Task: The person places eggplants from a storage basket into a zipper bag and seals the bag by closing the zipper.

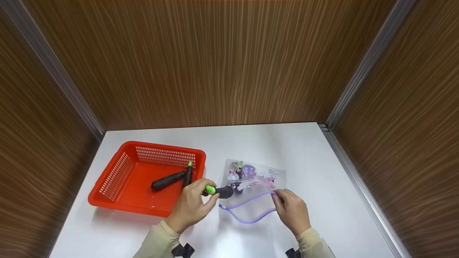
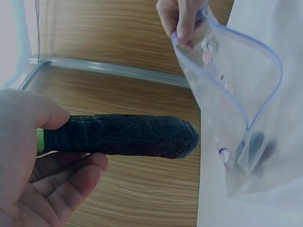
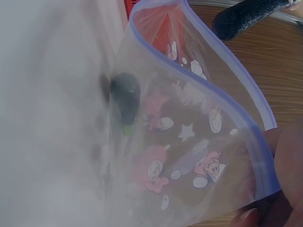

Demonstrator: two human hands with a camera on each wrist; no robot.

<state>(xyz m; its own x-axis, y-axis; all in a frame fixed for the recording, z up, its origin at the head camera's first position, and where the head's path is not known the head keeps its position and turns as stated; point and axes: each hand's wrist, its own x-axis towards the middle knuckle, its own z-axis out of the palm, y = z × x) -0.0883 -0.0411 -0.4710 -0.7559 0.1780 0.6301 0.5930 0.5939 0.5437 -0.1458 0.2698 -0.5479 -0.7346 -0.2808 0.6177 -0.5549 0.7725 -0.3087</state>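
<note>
My left hand [image 1: 193,204] pinches a dark toy eggplant [image 2: 128,135] near its green stem end. The eggplant's rounded end points toward the mouth of a clear zip bag [image 3: 199,156] with a purple rim and cartoon prints. At the bag's right edge, my right hand [image 1: 292,209] grips the rim, and the mouth gapes. Inside the bag lies another dark eggplant [image 3: 125,97] with a green tip, blurred through the plastic. The held eggplant is outside the bag, apart from its rim in the left wrist view.
To the left stands a red plastic basket [image 1: 107,204] with slotted walls. Two dark vegetables lie in it: one long and dark [image 1: 168,181], one with a green tip [image 1: 188,174]. Wood-grain panels [image 1: 215,64] surround the white table [image 1: 315,157] at the back and sides.
</note>
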